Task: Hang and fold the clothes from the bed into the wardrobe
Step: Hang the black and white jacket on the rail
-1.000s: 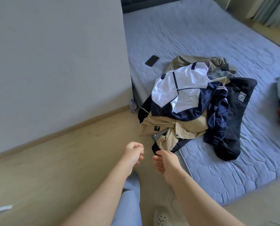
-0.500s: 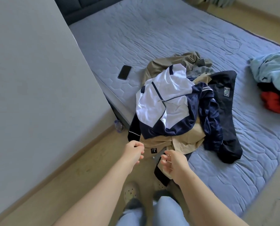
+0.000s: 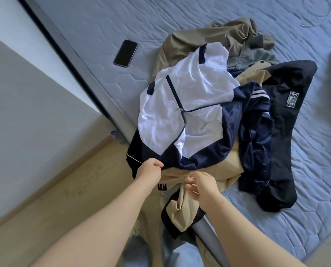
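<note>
Left hand: the left hand [image 3: 151,168] was curled at the near-left edge of the heap, its fingertips pinching the dark hem of the navy and white jacket [image 3: 180,112].
Right hand: the right hand [image 3: 203,186] sat just right of the other, a small gap between the 2, with fingers loosely bent against the tan jacket [image 3: 214,168]. I could not tell whether it gripped the cloth or only touched it.
Navy and white jacket: it lay on top of the heap at the near-left corner of the bed [image 3: 103,26], white panels up and a dark zip running down them. Its navy lower edge spilled over the mattress side.
Tan jacket: it lay under the navy and white jacket, with 1 bunched fold hanging off the bed corner toward the floor [image 3: 54,199]. A small black label showed beside the left wrist.
Black garment: the black garment [image 3: 288,122] stretched along the right side of the heap, flat on the bed, with a pale woven badge on it.
Olive garment: the olive garment [image 3: 209,39] was crumpled at the far side of the heap, partly under the white panels.
Phone: the phone [image 3: 125,53] lay screen up on the bed, left of the heap and apart from it, near the mattress edge.
Person: 2 bare forearms reached in from the near side, with blue jeans [image 3: 182,255] below them at the bed corner.
Wall: the pale grey wall [image 3: 25,112] stood on the left and met the wooden floor.
</note>
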Demonstrator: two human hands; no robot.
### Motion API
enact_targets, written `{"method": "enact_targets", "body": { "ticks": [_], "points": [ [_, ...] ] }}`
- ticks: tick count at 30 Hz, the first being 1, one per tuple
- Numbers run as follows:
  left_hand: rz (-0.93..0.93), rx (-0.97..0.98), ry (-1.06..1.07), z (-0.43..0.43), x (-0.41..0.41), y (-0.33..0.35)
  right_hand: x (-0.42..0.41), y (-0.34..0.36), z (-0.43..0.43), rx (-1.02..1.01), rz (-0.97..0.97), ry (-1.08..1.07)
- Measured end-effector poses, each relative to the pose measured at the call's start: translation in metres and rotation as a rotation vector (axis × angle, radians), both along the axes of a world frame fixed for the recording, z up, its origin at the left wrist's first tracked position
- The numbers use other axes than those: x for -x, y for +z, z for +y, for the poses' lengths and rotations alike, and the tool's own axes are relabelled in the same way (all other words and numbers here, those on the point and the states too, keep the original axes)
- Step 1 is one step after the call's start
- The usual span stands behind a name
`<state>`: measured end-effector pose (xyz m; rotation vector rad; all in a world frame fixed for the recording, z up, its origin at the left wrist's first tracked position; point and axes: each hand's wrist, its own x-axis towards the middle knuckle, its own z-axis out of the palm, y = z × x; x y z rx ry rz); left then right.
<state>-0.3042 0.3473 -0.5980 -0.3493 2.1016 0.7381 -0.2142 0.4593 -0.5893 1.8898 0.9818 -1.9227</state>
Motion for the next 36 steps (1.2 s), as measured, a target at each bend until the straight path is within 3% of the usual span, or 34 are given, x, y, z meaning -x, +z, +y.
{"method": "enact_targets", "body": {
  "ticks": [5,9,11,14,16,19,23,27,30,33,36],
  "points": [
    [-0.010,0.135,-0.074,0.037,0.006,-0.049,0.007,-0.038,0.024,-0.024,-0.029,-0.022],
    [-0.233,0.002,0.257,0.067,0.002,-0.084,0.006,-0.069,0.034,0.002,-0.096,-0.023],
    [-0.248,0.046,0.289,0.080,0.003,-0.097,0.006,-0.079,0.037,0.029,-0.105,-0.047],
    [-0.200,0.222,0.072,0.086,0.011,-0.114,0.003,-0.091,0.042,0.047,-0.116,-0.071],
    [-0.170,0.240,-0.070,0.083,0.018,-0.114,0.002,-0.096,0.043,0.058,-0.111,-0.097],
    [-0.186,0.005,-0.084,0.071,0.021,-0.094,0.010,-0.091,0.043,0.110,-0.131,-0.099],
    [-0.351,-0.273,0.069,0.045,0.018,-0.041,0.032,-0.064,0.055,0.199,-0.066,-0.383],
    [-0.431,-0.360,0.020,0.025,0.028,0.000,0.054,-0.033,0.066,-0.013,0.060,-0.290],
    [-0.321,-0.280,-0.121,0.025,0.038,0.031,0.072,0.006,0.067,-0.169,0.193,-0.225],
    [-0.021,-0.139,-0.265,0.029,0.052,0.055,0.083,0.050,0.065,-0.224,0.331,0.031],
    [0.273,-0.054,-0.249,0.036,0.065,0.085,0.086,0.090,0.064,-0.280,0.372,0.335]
  ]
}}
